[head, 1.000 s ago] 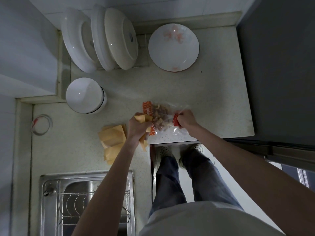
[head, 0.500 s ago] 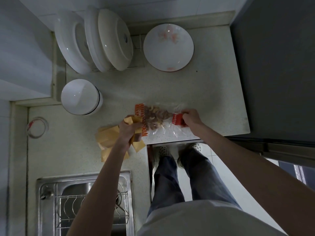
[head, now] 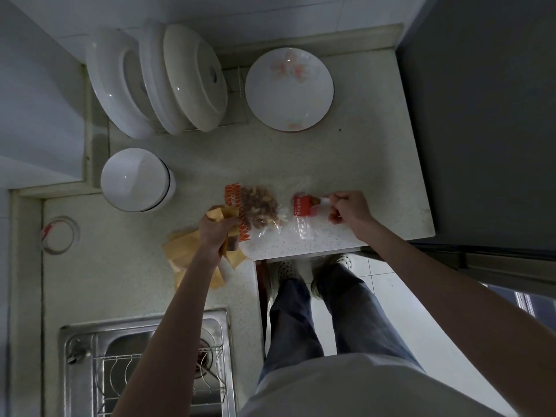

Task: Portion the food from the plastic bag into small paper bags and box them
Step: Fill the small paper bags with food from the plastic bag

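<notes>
Head camera looks down on your counter (head: pixel 346 164). Your left hand (head: pixel 216 233) has its fingers curled tight round a small paper bag (head: pixel 221 212), pinning it against the orange-printed end of the plastic bag (head: pixel 261 210). That bag lies flat on the counter near its front edge, a heap of nuts (head: pixel 258 206) bunched at its left end. Your right hand (head: pixel 350 207), at 3 o'clock from the nuts, pinches the bag's clear mouth between thumb and curled fingers, just beside its red label (head: pixel 302 206). More paper bags (head: pixel 183 254) lie loosely piled at 7 o'clock from the nuts, partly under your left wrist. A flowered plate (head: pixel 288 88) sits at 12 o'clock, stacked dishes (head: pixel 159 82) at 10 o'clock, an upturned bowl (head: pixel 135 179) at 9 o'clock, and the sink (head: pixel 144 365) at 7 o'clock.
</notes>
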Demonstrator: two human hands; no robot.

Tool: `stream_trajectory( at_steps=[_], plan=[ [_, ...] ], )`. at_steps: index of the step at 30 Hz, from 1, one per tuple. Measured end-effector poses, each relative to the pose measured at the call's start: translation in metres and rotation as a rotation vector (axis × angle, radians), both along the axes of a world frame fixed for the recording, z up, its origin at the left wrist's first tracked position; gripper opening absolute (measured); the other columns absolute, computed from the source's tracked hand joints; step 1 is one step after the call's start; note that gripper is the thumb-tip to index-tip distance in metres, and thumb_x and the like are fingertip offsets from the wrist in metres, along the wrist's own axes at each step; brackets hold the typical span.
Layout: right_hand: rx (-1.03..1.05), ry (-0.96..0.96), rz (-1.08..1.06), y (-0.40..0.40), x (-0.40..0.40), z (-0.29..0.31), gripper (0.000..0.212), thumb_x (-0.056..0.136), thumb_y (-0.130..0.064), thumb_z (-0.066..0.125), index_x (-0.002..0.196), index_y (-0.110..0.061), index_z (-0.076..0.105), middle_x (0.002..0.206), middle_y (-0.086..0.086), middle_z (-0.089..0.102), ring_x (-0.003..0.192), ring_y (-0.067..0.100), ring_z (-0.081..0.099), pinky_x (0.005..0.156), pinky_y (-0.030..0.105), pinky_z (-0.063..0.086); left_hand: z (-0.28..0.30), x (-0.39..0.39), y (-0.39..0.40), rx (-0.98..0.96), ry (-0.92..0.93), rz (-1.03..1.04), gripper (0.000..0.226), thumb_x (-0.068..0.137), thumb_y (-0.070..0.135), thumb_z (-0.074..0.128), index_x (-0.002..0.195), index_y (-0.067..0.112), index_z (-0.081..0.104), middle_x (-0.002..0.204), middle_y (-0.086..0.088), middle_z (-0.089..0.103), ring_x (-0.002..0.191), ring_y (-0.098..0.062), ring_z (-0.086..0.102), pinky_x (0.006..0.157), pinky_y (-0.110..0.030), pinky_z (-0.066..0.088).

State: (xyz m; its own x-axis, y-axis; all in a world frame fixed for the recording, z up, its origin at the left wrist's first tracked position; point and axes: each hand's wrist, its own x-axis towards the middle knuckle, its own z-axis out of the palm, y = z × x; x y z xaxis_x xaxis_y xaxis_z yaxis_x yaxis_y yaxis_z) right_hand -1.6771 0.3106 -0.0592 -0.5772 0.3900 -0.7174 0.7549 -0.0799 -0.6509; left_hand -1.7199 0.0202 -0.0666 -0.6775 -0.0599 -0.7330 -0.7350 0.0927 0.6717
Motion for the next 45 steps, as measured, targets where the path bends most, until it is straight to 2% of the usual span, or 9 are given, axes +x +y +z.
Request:
stream_trajectory(
  at_steps=[9, 16, 20, 25, 32, 35, 38, 40, 45],
  plan=[
    [0.08, 0.02, -0.077, 0.023, 0.009, 0.009, 0.02, 0.092, -0.007, 0.055, 0.108, -0.002, 0.066, 0.059, 0.005, 0.056, 0.034, 0.006, 0.051, 0.041, 0.02, 0.05, 0.003, 0.004, 0.01, -0.183, 0.097, -0.07, 0.031, 0.066, 0.007, 0.071, 0.091, 0.019, 0.057, 0.055, -0.005, 0.064, 0.035, -0.019, 0.053, 0.034, -0.026, 0.041],
    [0.103, 0.029, -0.122, 0.039, 0.016, 0.037, 0.02, 0.092, -0.007, 0.056, 0.108, -0.002, 0.066, 0.061, 0.006, 0.057, 0.04, 0.011, 0.052, 0.042, 0.022, 0.051, 0.019, 0.008, 0.023, -0.398, 0.286, -0.18, 0.051, 0.069, 0.011, 0.082, 0.107, 0.021, 0.049, 0.108, -0.011, 0.06, 0.081, -0.019, 0.062, 0.053, -0.024, 0.051],
    [0.135, 0.1, -0.074, 0.043, 0.01, 0.073, 0.019, 0.091, -0.007, 0.055, 0.104, -0.004, 0.069, 0.056, 0.004, 0.056, 0.04, 0.012, 0.051, 0.041, 0.023, 0.049, 0.04, 0.01, 0.038, -0.441, 0.481, -0.285, 0.058, 0.071, 0.021, 0.084, 0.119, 0.02, 0.051, 0.113, -0.005, 0.057, 0.097, -0.025, 0.06, 0.075, -0.049, 0.057],
    [0.168, 0.278, 0.146, 0.034, 0.0, 0.132, 0.019, 0.09, -0.011, 0.056, 0.083, -0.016, 0.072, 0.042, -0.002, 0.053, 0.036, 0.012, 0.049, 0.036, 0.019, 0.037, 0.074, 0.006, 0.073, -0.398, 0.672, -0.441, 0.069, 0.065, 0.016, 0.086, 0.121, 0.027, 0.048, 0.112, 0.003, 0.054, 0.101, -0.017, 0.054, 0.078, -0.027, 0.047],
    [0.278, 0.367, 0.35, 0.017, -0.013, 0.194, 0.025, 0.088, -0.018, 0.055, 0.067, -0.02, 0.07, 0.039, 0.003, 0.05, 0.035, 0.017, 0.046, 0.037, 0.02, 0.038, 0.109, 0.003, 0.101, -0.378, 0.934, -0.464, 0.073, 0.065, 0.006, 0.083, 0.121, 0.028, 0.043, 0.113, 0.008, 0.052, 0.098, -0.007, 0.051, 0.078, 0.002, 0.034],
    [0.335, 0.367, 0.37, 0.009, -0.013, 0.215, 0.028, 0.089, -0.012, 0.055, 0.066, -0.021, 0.067, 0.035, -0.001, 0.05, 0.031, 0.013, 0.046, 0.035, 0.02, 0.037, 0.123, 0.004, 0.105, -0.372, 0.985, -0.461, 0.071, 0.067, 0.008, 0.082, 0.118, 0.033, 0.041, 0.108, 0.017, 0.047, 0.098, -0.007, 0.053, 0.083, -0.01, 0.04],
    [0.569, 0.395, 0.509, -0.001, -0.012, 0.233, 0.026, 0.086, -0.009, 0.053, 0.062, -0.004, 0.063, 0.035, -0.003, 0.046, 0.032, 0.011, 0.044, 0.032, 0.024, 0.035, 0.131, 0.005, 0.108, -0.342, 0.991, -0.488, 0.067, 0.068, 0.007, 0.082, 0.115, 0.034, 0.041, 0.105, 0.02, 0.044, 0.101, -0.01, 0.054, 0.087, -0.034, 0.049],
    [0.732, 0.436, 0.62, -0.01, -0.011, 0.245, 0.03, 0.083, -0.005, 0.053, 0.055, 0.005, 0.049, 0.044, 0.008, 0.037, 0.041, 0.017, 0.036, 0.038, 0.031, 0.032, 0.133, 0.006, 0.107, -0.326, 0.983, -0.504, 0.068, 0.066, 0.006, 0.083, 0.115, 0.032, 0.043, 0.106, 0.018, 0.044, 0.102, -0.01, 0.052, 0.089, -0.036, 0.05],
    [0.874, 0.556, 0.865, -0.027, -0.013, 0.266, 0.038, 0.084, -0.005, 0.049, 0.049, -0.004, 0.033, 0.047, 0.01, 0.025, 0.044, 0.021, 0.022, 0.049, 0.036, 0.032, 0.132, 0.009, 0.105, -0.313, 1.034, -0.492, 0.065, 0.066, 0.012, 0.084, 0.12, 0.018, 0.049, 0.11, 0.011, 0.046, 0.1, -0.014, 0.054, 0.085, -0.036, 0.052]
  ],
)
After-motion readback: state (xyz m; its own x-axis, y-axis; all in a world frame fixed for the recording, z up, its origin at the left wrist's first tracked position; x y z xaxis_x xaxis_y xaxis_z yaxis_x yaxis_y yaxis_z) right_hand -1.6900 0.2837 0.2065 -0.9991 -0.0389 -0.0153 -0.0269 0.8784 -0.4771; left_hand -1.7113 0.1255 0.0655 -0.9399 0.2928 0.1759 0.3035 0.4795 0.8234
